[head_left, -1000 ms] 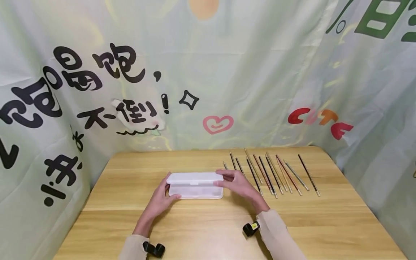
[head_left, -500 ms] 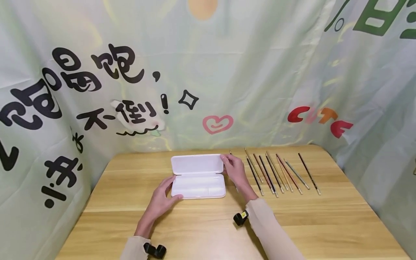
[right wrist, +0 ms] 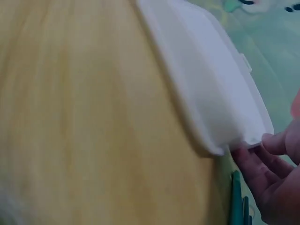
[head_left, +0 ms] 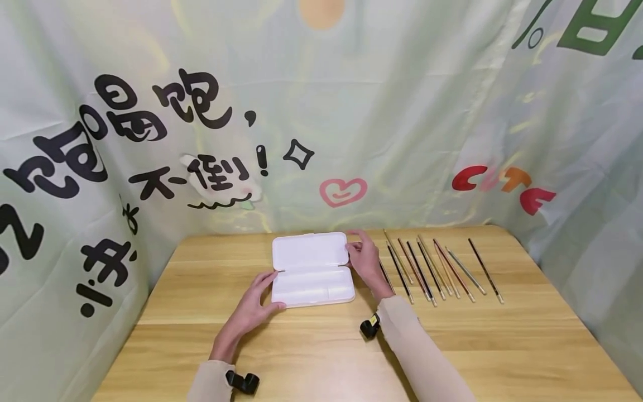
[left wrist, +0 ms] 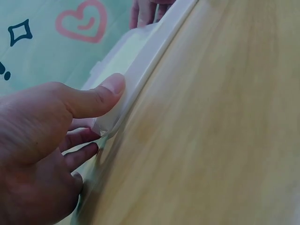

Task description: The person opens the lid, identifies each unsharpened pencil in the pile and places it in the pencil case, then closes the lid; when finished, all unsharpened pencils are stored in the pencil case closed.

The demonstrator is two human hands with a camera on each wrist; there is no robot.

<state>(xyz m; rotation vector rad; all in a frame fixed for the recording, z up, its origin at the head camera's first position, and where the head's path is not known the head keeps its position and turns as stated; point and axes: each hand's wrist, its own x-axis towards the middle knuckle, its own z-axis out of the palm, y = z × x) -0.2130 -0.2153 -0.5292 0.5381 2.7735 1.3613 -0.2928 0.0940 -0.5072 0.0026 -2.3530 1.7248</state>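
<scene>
A pale printed curtain (head_left: 397,117) backs the wooden table (head_left: 311,352), where we see a white case (head_left: 306,286) unfolded left of the pencils (head_left: 422,274). Thumb and fingers spread, the left hand (head_left: 251,309) grips its left end; the right hand (head_left: 366,262) pinches the right edge of its far-side lid (head_left: 310,251).

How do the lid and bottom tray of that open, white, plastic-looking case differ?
The long white lid sits on the far side, the shallow white tray on the near side. The lid's inside looks plain, while the tray shows a divider toward its right end. The right hand holds the lid's right edge; the left hand grips the tray's left end. Both are rectangular with rounded corners.
</scene>
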